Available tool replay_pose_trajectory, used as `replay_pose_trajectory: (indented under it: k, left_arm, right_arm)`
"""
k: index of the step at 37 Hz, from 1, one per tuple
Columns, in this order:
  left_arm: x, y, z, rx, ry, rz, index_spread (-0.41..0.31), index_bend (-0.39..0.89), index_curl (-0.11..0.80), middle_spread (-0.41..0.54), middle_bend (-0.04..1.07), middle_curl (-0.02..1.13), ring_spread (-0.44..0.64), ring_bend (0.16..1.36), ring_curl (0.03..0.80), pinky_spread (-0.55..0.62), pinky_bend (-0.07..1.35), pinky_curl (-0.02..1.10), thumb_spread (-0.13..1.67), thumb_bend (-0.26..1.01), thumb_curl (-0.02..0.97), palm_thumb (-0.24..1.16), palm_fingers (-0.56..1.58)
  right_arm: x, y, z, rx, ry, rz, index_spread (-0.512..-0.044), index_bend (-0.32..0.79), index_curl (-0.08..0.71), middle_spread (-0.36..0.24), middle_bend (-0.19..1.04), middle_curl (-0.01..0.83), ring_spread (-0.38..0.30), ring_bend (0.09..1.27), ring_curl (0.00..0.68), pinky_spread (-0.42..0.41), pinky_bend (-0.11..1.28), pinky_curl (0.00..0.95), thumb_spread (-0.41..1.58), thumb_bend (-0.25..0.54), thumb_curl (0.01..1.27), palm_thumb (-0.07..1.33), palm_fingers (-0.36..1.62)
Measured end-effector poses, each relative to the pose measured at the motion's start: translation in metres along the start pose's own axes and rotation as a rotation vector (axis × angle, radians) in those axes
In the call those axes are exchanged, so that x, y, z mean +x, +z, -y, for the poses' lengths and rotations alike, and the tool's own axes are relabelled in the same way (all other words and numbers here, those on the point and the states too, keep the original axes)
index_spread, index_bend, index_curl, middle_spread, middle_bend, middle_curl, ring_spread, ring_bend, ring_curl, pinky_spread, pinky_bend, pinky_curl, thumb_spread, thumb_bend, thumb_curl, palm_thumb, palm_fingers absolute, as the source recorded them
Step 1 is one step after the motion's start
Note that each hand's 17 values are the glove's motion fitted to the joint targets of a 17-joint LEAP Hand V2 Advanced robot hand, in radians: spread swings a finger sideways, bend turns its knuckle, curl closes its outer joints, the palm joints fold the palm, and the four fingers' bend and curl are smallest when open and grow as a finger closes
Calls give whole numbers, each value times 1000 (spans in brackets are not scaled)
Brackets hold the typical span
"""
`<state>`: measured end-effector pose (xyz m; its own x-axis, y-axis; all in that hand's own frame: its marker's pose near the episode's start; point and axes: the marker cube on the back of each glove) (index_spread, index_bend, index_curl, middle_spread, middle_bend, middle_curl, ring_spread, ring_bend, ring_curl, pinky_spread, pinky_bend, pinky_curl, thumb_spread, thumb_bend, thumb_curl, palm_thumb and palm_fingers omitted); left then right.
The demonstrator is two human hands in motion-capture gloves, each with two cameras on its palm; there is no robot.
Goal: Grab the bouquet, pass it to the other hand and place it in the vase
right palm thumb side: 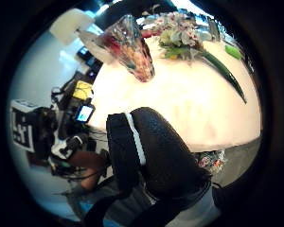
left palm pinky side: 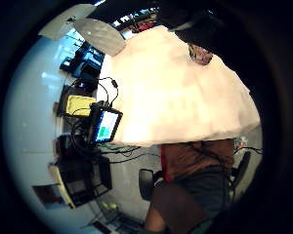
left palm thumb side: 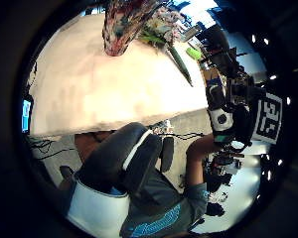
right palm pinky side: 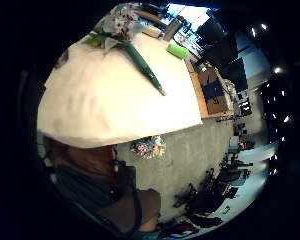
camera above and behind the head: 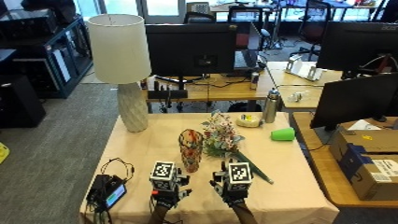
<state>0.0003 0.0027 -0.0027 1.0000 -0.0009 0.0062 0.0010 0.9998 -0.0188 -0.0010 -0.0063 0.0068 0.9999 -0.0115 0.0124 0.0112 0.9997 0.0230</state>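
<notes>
Mid-bench: bouquet lies flat, long axis diagonal, blooms toward far edge, stems toward near-right corner. Vase upright just beside its blooms. Left hand and right hand near front edge, fingers spread, holding nothing.

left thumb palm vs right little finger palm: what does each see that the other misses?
Only the left thumb side view shows the vase, standing on the table close to the flower end of the bouquet, plus a black-gloved finger near the lens and another gloved hand off the table's edge. Only the right little finger side view shows a cardboard box beyond the table. Both show the bouquet lying on the cream table with its green stem pointing away from the flowers, and a small green object near the far edge.
</notes>
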Motion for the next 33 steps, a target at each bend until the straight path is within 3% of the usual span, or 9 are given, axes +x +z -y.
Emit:
replay_pose_trajectory:
  k: [5, 11, 21, 33]
  left_arm:
    - [-2, -1, -2, -37, -15, 10, -10, 130, 72, 106, 194, 104, 250, 425, 122, 313, 427, 145, 589, 21, 71, 102, 337]
    - [0, -1, 0, -45, -8, -19, -12, 137, 115, 133, 194, 155, 323, 459, 160, 385, 449, 192, 764, -10, 112, 106, 302]
    - [-9, -4, 4, -16, -12, -21, -14, 140, 168, 153, 195, 210, 374, 488, 190, 432, 460, 234, 884, -25, 166, 94, 273]
    - [-14, -11, 4, -14, -32, -23, -14, 134, 208, 160, 197, 255, 388, 521, 220, 447, 461, 265, 926, -27, 210, 83, 255]
  right_arm:
    - [-4, 3, 4, 19, -13, 9, -272, 178, 103, 17, 212, 92, 112, 185, 44, 209, 430, 147, 690, 96, 58, 186, 195]
    - [-13, 1, 4, 6, -33, 18, -333, 171, 156, 21, 209, 141, 147, 192, 71, 262, 442, 191, 930, 80, 89, 201, 168]
    - [-24, 1, 8, -5, -75, 11, -372, 160, 205, 24, 199, 201, 173, 199, 106, 294, 453, 238, 1105, 39, 134, 214, 142]
    - [-12, -5, 2, -41, -76, -6, -384, 151, 240, 25, 198, 249, 184, 201, 141, 305, 453, 273, 1163, -11, 173, 223, 124]
